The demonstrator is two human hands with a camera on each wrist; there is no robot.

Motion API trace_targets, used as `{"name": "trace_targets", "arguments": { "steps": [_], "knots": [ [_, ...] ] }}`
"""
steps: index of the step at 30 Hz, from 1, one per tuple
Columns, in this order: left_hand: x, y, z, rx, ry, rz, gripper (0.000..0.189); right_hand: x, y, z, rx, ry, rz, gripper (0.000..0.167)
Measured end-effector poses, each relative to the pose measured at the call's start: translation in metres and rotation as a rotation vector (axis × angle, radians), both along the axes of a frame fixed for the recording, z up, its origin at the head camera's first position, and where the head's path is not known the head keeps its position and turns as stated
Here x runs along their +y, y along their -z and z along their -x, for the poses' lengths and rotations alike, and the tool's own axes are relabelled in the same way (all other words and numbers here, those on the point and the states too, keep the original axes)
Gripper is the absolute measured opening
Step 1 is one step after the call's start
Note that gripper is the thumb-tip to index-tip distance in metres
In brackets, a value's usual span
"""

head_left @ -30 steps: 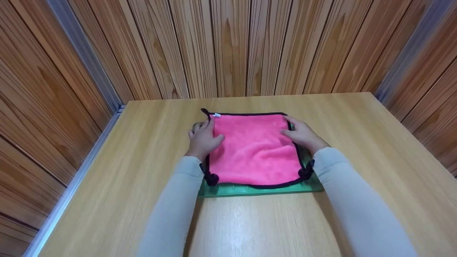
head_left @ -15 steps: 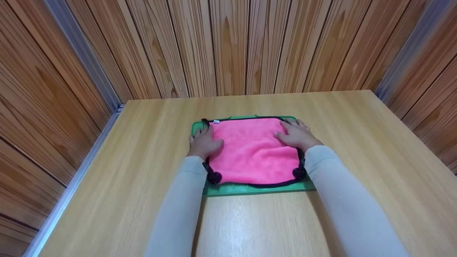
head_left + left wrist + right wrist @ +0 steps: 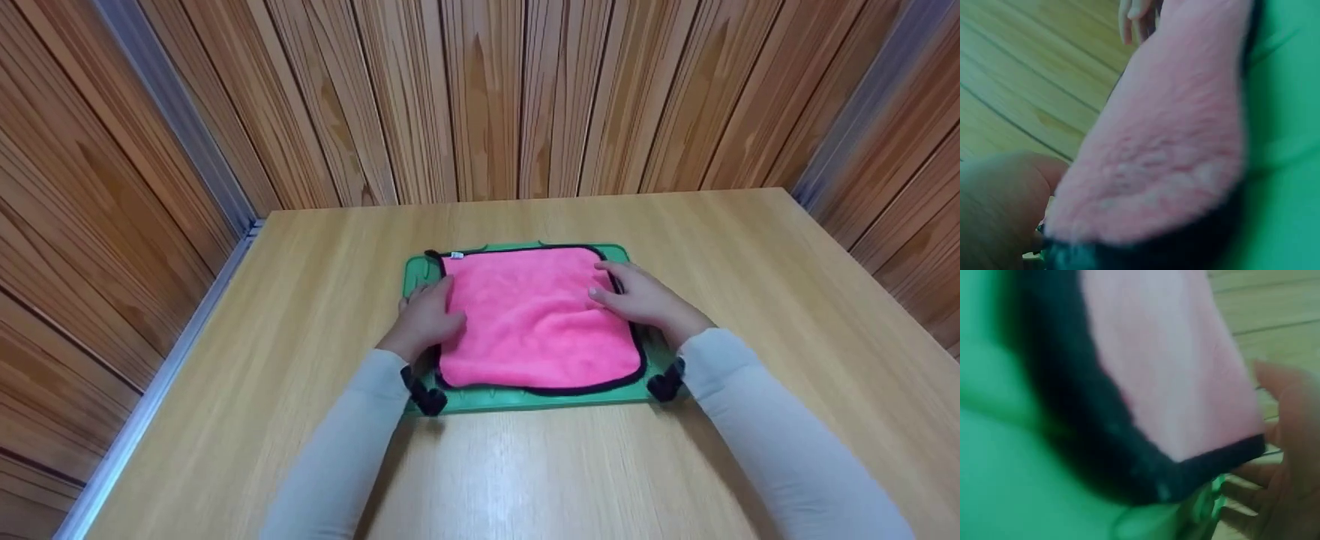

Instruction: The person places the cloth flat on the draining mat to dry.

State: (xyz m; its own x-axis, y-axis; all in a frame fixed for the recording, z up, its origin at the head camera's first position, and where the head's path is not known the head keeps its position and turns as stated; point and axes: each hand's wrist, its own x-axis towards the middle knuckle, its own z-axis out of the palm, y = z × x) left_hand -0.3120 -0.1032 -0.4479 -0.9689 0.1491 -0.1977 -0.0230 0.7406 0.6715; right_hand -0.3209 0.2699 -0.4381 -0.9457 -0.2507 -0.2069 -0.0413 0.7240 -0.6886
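A pink plush towel [image 3: 536,322] with black edging lies spread over a flat green plastic panel [image 3: 525,400], whose rim shows along the back, left and front. My left hand [image 3: 424,322] is at the towel's left edge, its thumb over the pink pile and its fingers on the outer side. On the opposite edge is my right hand [image 3: 641,296], fingers loosely extended and thumb over the cloth. In the right wrist view the right hand [image 3: 1292,455] is beside a black-edged corner of the towel. The left wrist view is blurred, with the towel [image 3: 1168,124] rising across it.
The wooden table [image 3: 300,300] extends around the panel on all sides. Wood-plank walls [image 3: 487,105] stand behind and at both sides, with grey metal strips [image 3: 180,112] at the corners. A small white tag [image 3: 457,256] sits at the towel's back left corner.
The towel's back edge has come down toward me, showing the panel's back rim. Both hands pressed on its back corners half a second ago; now they have drawn toward me and slightly apart.
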Motion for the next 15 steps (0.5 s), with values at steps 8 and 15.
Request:
{"name": "trace_targets", "arguments": {
  "steps": [8,15],
  "knots": [
    [-0.005,0.0,-0.038,0.082,-0.015,-0.085,0.071,0.005,0.002,-0.043,0.042,0.07,0.089,0.072],
    [-0.012,0.005,-0.069,0.113,-0.02,-0.082,0.06,0.011,0.012,-0.07,0.105,0.11,0.161,0.062]
  ]
}}
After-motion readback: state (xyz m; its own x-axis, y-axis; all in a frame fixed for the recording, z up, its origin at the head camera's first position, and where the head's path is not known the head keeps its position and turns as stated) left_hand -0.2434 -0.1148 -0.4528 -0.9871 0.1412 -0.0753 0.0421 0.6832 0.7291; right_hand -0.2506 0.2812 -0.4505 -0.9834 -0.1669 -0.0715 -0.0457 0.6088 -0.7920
